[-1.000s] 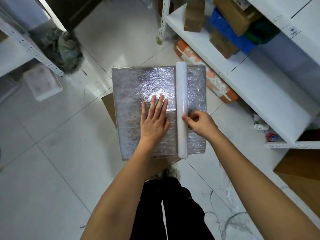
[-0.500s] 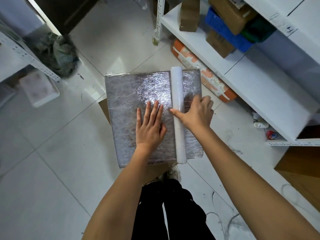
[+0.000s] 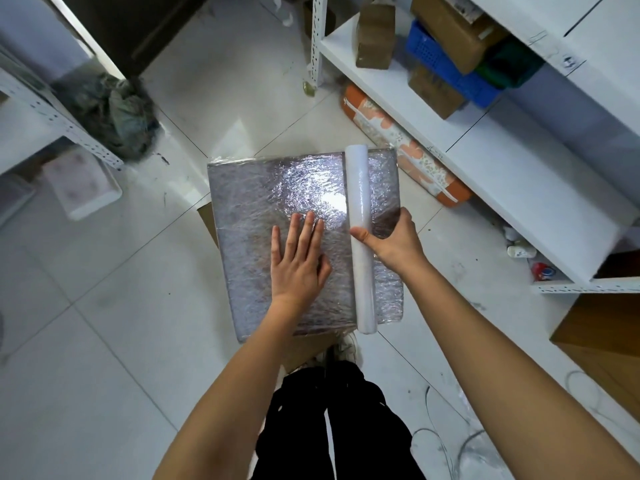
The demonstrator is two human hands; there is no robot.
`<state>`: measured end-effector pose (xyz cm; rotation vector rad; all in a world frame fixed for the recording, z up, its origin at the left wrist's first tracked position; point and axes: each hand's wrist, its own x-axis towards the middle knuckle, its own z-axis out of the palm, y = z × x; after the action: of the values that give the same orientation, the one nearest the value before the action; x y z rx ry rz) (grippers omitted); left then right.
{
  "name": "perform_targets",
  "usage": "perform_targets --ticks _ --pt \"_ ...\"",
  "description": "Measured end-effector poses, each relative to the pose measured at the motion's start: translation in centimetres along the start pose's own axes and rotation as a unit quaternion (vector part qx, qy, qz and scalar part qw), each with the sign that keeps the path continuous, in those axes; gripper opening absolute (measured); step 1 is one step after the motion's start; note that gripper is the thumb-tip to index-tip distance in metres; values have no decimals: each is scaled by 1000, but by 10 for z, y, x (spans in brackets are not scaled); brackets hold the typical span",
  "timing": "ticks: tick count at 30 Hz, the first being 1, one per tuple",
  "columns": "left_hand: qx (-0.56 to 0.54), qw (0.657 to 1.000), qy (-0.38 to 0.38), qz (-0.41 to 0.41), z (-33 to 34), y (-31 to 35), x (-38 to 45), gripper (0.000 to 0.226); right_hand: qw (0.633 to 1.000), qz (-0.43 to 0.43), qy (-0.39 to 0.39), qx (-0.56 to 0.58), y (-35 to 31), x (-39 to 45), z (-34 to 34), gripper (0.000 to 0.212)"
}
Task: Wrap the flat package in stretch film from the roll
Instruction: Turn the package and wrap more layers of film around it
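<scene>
head view | left hand flat, fingers straight, pressing package top | right hand grasping roll, thumb across it | package film-covered, crinkled, glossy, on cardboard above floor | roll lies lengthwise near package's right edge

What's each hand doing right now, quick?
Left hand: open, flat on the package.
Right hand: closed around the roll, thumb on its left side.

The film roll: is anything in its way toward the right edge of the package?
Nothing visible. The film roll lies on the package, gripped by the right hand; only wrapped surface lies beyond it.
</scene>
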<state>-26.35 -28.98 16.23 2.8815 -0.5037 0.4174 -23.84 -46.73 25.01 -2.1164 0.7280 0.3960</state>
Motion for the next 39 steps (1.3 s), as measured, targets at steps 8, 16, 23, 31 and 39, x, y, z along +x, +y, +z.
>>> perform_targets --ticks 8,16,23,31,39 --pt "25 997 16 77 -9 0 49 59 1000 -14 -8 -5 0 5 -3 85" --pt "8 998 6 65 1 0 46 62 997 26 -58 -48 -9 5 -9 88" --pt "-8 999 35 22 -30 8 77 40 996 29 -71 -38 -4 5 -13 81" --pt "24 999 26 8 -17 -53 78 59 997 10 -73 -40 -1 0 -11 69" --pt "31 999 9 -13 -18 -52 93 57 998 2 -68 -1 -3 10 -19 61"
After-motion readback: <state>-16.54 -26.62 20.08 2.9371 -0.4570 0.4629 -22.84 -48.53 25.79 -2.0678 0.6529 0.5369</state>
